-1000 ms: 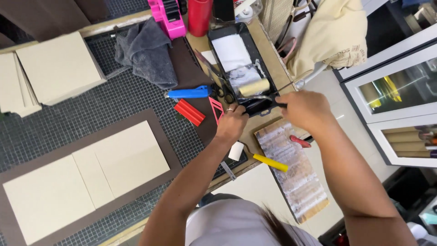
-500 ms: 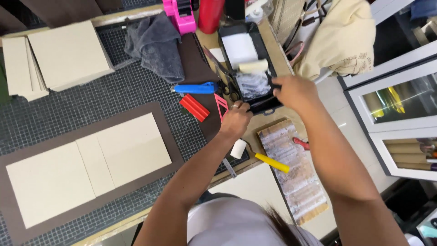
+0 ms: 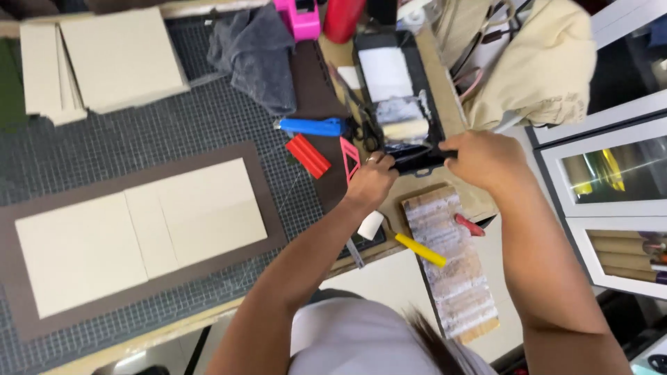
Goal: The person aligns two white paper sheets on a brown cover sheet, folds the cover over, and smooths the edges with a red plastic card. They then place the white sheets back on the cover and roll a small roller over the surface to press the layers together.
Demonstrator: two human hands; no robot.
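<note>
A black glue tray (image 3: 434, 104) lies on the bench with a foam roller (image 3: 406, 128) and white glue in it. My left hand (image 3: 372, 182) grips the tray's near left corner. The near right corner is held by my right hand (image 3: 486, 161). Left of the tray lie dark scissors (image 3: 365, 132), a blue-handled tool (image 3: 313, 127), red strips (image 3: 308, 155) and a pink triangle (image 3: 349, 157). On the gridded cutting mat (image 3: 139, 132) rests a brown sheet (image 3: 267, 208) carrying three cream boards (image 3: 139, 232).
A stack of cream boards (image 3: 104, 59) sits at the far left, with a grey cloth (image 3: 257, 55), a pink tape dispenser (image 3: 299, 17) and a red bottle (image 3: 342, 17) at the back. A cream bag (image 3: 535, 62) lies right. A glue-smeared wooden board (image 3: 451, 264) and a yellow-handled tool (image 3: 420, 250) overhang the bench edge.
Both hands stay on the tray's near end. The view has shifted, so the bench and mat sit a little lower and to the right.
</note>
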